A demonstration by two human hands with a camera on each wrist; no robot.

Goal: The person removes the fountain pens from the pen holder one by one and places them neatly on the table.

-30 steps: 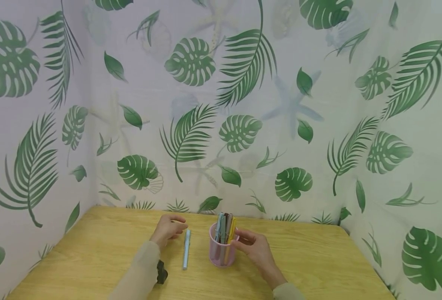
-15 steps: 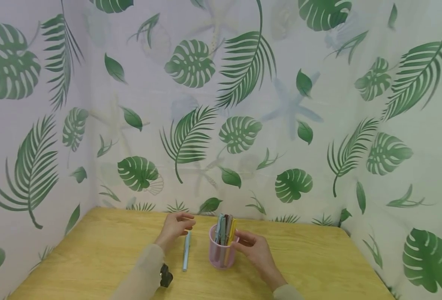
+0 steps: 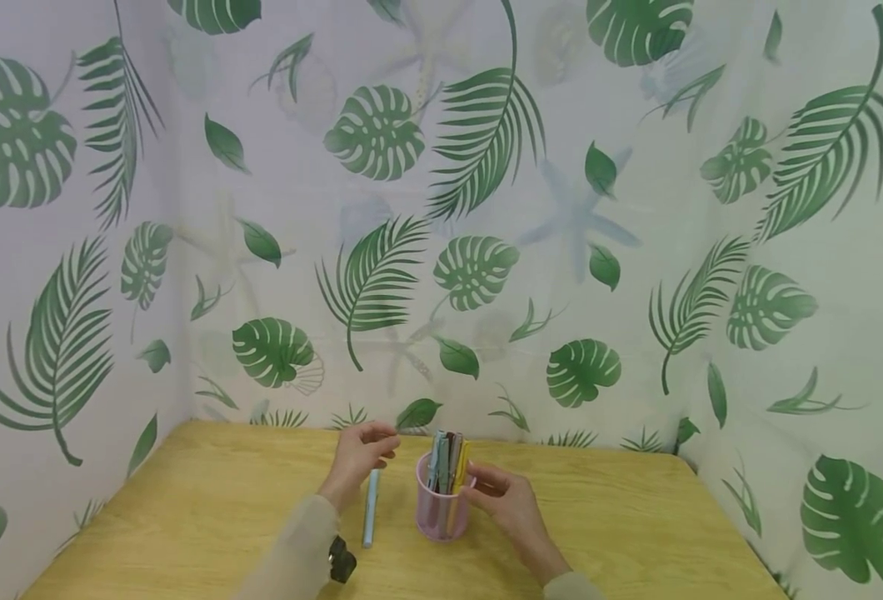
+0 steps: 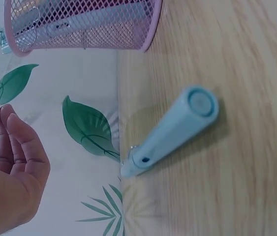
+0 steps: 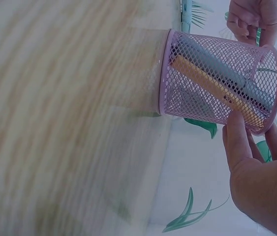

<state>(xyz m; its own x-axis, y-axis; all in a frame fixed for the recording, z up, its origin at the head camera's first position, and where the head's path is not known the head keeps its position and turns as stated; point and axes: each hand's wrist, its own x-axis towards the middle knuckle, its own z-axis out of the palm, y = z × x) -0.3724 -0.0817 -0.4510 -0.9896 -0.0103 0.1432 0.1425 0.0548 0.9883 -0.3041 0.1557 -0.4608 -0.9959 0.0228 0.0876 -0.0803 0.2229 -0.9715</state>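
On the table a light blue pen [image 3: 370, 512] lies lengthwise, its round end facing the camera in the left wrist view. Just beyond its far end hovers my left hand [image 3: 361, 460], fingers loosely bent and thumb close to the fingertips, with nothing held. To the right of the pen stands a pink mesh pen holder [image 3: 431, 518], upright, with several pens in it, among them a yellow pen [image 3: 463, 465]. My right hand [image 3: 512, 507] holds the holder's right side near the rim; in the right wrist view its thumb presses the mesh wall [image 5: 192, 93].
The wooden table [image 3: 621, 533] backs onto white cloth [image 3: 486, 358] printed with green leaves, which also hangs at both sides. A small black device [image 3: 341, 562] sits at my left wrist.
My left hand has moved right and slightly forward, past the far end of the light blue pen. The right hand stays at the pen holder; the head view has shifted slightly.
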